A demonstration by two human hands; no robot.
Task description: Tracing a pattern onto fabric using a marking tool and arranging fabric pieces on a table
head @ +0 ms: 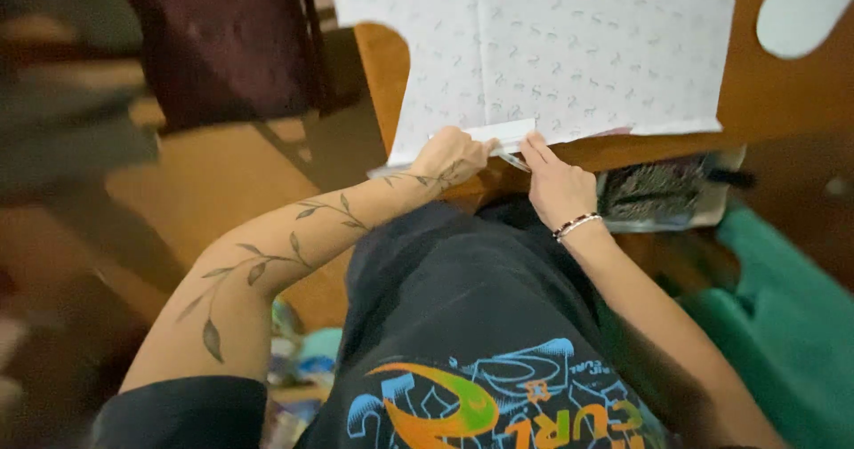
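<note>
Fingers of the left hand (452,154) were curled together over the near edge of a sheet of patterned white paper (569,49), pinching a folded-up strip (503,133) of that edge where it met the table rim. From the strip, the right hand (556,182) lay at about four o'clock, just beside it, its fingers held close together and pointing toward twelve o'clock, their tips touching the fold; whether they gripped it or only pressed on it could not be told. A beaded bracelet (576,225) circled the right wrist. The left forearm (285,244), marked with a leafy vine tattoo, ran off toward seven o'clock from the left hand.

Most of the paper lay flat on a brown wooden table (774,93), spreading toward twelve o'clock from both hands, covered in small grey marks. A pale rounded shape (801,9) rested on the table at about two o'clock from the paper, apart from it. At three o'clock from the right hand, under the table edge, sat a tray of dark clutter (663,191). A teal cloth (783,324) lay at about five o'clock. The person's dark printed shirt (471,324) filled the lower middle of the view.
</note>
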